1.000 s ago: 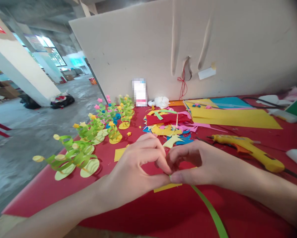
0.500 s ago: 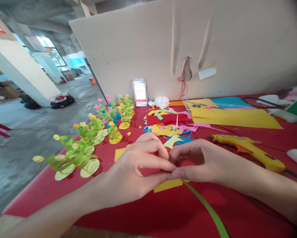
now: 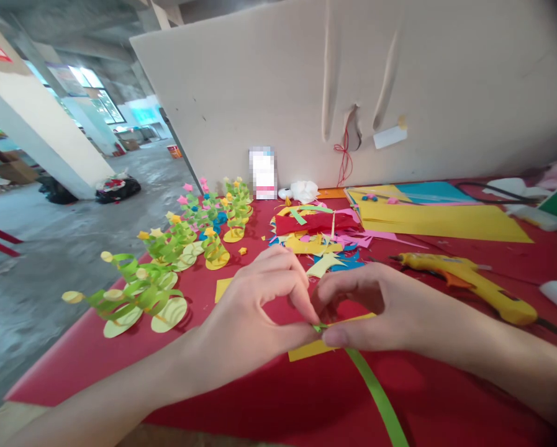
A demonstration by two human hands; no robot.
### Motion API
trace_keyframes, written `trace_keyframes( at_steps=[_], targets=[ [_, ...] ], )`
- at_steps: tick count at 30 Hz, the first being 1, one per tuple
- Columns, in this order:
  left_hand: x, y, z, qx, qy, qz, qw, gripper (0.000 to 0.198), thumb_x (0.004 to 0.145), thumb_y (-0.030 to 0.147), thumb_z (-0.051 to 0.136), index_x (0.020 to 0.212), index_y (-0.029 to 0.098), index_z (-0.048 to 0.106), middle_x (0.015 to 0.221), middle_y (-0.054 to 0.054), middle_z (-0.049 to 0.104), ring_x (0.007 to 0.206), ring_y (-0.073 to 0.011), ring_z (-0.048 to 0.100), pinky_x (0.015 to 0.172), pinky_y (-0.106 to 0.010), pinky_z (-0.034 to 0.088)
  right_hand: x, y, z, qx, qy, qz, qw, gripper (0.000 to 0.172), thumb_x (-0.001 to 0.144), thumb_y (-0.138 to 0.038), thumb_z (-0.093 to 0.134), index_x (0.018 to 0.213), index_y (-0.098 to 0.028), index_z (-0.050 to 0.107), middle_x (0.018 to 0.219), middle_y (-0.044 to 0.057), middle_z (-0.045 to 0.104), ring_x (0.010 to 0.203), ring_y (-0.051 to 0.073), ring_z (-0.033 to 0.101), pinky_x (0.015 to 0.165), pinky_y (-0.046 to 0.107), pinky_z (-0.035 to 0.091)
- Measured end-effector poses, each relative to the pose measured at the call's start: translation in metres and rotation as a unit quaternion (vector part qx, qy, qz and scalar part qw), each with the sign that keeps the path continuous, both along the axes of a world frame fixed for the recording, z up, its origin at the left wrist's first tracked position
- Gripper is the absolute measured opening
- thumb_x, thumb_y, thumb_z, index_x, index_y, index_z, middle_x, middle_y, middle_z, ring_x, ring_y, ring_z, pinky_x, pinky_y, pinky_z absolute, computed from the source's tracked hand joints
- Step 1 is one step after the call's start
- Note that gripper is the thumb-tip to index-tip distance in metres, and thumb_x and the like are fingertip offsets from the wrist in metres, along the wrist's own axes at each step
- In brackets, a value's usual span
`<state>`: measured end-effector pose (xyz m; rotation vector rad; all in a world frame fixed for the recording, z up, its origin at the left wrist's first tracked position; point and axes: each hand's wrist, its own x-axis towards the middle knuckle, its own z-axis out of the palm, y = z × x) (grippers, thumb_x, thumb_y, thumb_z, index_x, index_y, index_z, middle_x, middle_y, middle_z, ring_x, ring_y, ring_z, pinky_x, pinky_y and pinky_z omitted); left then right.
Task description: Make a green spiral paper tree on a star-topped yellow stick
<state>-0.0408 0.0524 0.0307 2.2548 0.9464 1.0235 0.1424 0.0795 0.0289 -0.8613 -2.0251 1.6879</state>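
A long green paper strip (image 3: 375, 391) runs from between my fingertips down toward the front edge of the table. My left hand (image 3: 269, 304) pinches a small green bit at the strip's end between thumb and forefinger. Closed on the same spot, my right hand (image 3: 371, 304) presses its thumb against the strip, with its other fingers curled behind. The two hands meet just above a yellow paper piece (image 3: 303, 352) lying on the red tabletop. Another yellow piece (image 3: 222, 288) shows partly behind my left hand.
Green paper spirals on round bases (image 3: 169, 315), tipped with stars or discs, stand at the left. Coloured scraps (image 3: 315, 245) lie behind my hands. A yellow glue gun (image 3: 469, 282) rests at right, near yellow sheets (image 3: 446, 222). A phone (image 3: 262, 174) leans on the white board (image 3: 259, 93).
My left fingers have shifted into a rounder pinch, and the green bit between the fingertips now shows. The strip's hanging part has swung slightly left.
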Motion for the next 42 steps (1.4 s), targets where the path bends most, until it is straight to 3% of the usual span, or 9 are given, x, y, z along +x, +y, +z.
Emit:
trace_keyframes(
  at_steps=[7, 15, 20, 25, 33, 35, 37, 40, 42],
  targets=[
    [0.001, 0.001, 0.001, 0.077, 0.049, -0.017, 0.996, 0.006, 0.071, 0.010, 0.068, 0.071, 0.014, 0.064, 0.070, 0.000, 0.052, 0.076, -0.0129, 0.046, 0.077, -0.028, 0.040, 0.000, -0.001, -0.001, 0.008, -0.012, -0.008, 1.000, 0.011, 0.073, -0.029, 0.062, 0.072, -0.019, 0.060, 0.073, -0.003, 0.057, 0.073, 0.012, 0.051, 0.068, 0.021, 0.040],
    [-0.005, 0.001, 0.003, 0.015, 0.097, -0.080, 0.992, 0.012, 0.082, 0.013, 0.057, 0.083, 0.019, 0.067, 0.077, 0.000, 0.054, 0.081, -0.0128, 0.046, 0.074, -0.026, 0.040, 0.002, -0.001, 0.002, 0.010, -0.048, -0.030, 0.998, 0.010, 0.071, -0.027, 0.063, 0.069, -0.018, 0.058, 0.070, -0.004, 0.055, 0.071, 0.011, 0.051, 0.065, 0.021, 0.039],
    [-0.003, 0.001, 0.002, -0.001, 0.046, -0.059, 0.997, 0.006, 0.074, 0.014, 0.067, 0.068, 0.017, 0.064, 0.068, 0.002, 0.053, 0.076, -0.0121, 0.047, 0.070, -0.024, 0.041, 0.005, 0.003, 0.006, 0.020, -0.035, 0.023, 0.999, 0.010, 0.077, -0.031, 0.059, 0.078, -0.021, 0.061, 0.078, -0.004, 0.059, 0.077, 0.012, 0.053, 0.068, 0.020, 0.039],
    [0.000, 0.001, 0.001, -0.041, 0.036, -0.033, 0.998, 0.021, 0.067, 0.016, 0.073, 0.059, 0.016, 0.054, 0.069, 0.004, 0.048, 0.074, -0.0107, 0.048, 0.067, -0.022, 0.040, 0.006, 0.004, 0.009, 0.073, -0.069, 0.035, 0.994, 0.015, 0.078, -0.035, 0.058, 0.079, -0.021, 0.062, 0.079, -0.005, 0.060, 0.076, 0.010, 0.053, 0.067, 0.017, 0.039],
    [-0.003, 0.003, 0.000, -0.028, 0.055, -0.028, 0.998, 0.031, 0.066, 0.011, 0.073, 0.056, 0.015, 0.043, 0.070, 0.004, 0.046, 0.074, -0.0102, 0.046, 0.065, -0.021, 0.039, 0.002, 0.003, 0.005, 0.061, -0.023, 0.031, 0.997, 0.019, 0.082, -0.034, 0.053, 0.074, -0.017, 0.060, 0.073, -0.003, 0.060, 0.071, 0.010, 0.053, 0.064, 0.018, 0.040],
    [-0.005, 0.002, 0.000, -0.018, 0.060, -0.050, 0.997, 0.030, 0.066, 0.016, 0.074, 0.058, 0.016, 0.045, 0.069, 0.005, 0.046, 0.074, -0.0103, 0.046, 0.068, -0.023, 0.039, 0.003, 0.007, 0.002, 0.104, -0.031, -0.005, 0.994, 0.029, 0.089, -0.034, 0.040, 0.075, -0.017, 0.059, 0.075, -0.001, 0.061, 0.072, 0.010, 0.054, 0.066, 0.019, 0.041],
    [-0.006, 0.001, 0.000, -0.008, 0.062, -0.081, 0.995, 0.028, 0.067, 0.018, 0.073, 0.060, 0.016, 0.046, 0.067, 0.005, 0.044, 0.073, -0.0100, 0.045, 0.074, -0.025, 0.039, 0.004, 0.008, -0.006, 0.199, -0.105, -0.034, 0.974, 0.026, 0.089, -0.028, 0.038, 0.079, -0.017, 0.058, 0.078, 0.000, 0.061, 0.073, 0.011, 0.055, 0.068, 0.020, 0.042],
    [-0.006, -0.001, 0.001, -0.014, 0.069, -0.114, 0.991, 0.026, 0.068, 0.019, 0.073, 0.061, 0.016, 0.048, 0.068, 0.005, 0.044, 0.072, -0.0097, 0.045, 0.077, -0.027, 0.039, 0.006, 0.004, -0.026, 0.306, -0.228, -0.026, 0.924, 0.005, 0.077, -0.017, 0.055, 0.081, -0.016, 0.058, 0.082, 0.003, 0.060, 0.075, 0.016, 0.054, 0.067, 0.026, 0.041],
    [-0.004, -0.003, 0.002, -0.024, 0.076, -0.117, 0.990, 0.025, 0.068, 0.019, 0.073, 0.061, 0.016, 0.049, 0.067, 0.005, 0.043, 0.071, -0.0098, 0.044, 0.078, -0.028, 0.039, 0.009, -0.002, -0.040, 0.322, -0.254, -0.011, 0.912, 0.010, 0.072, -0.012, 0.058, 0.081, -0.014, 0.057, 0.086, 0.007, 0.059, 0.079, 0.019, 0.054, 0.071, 0.030, 0.041]
  ],
)
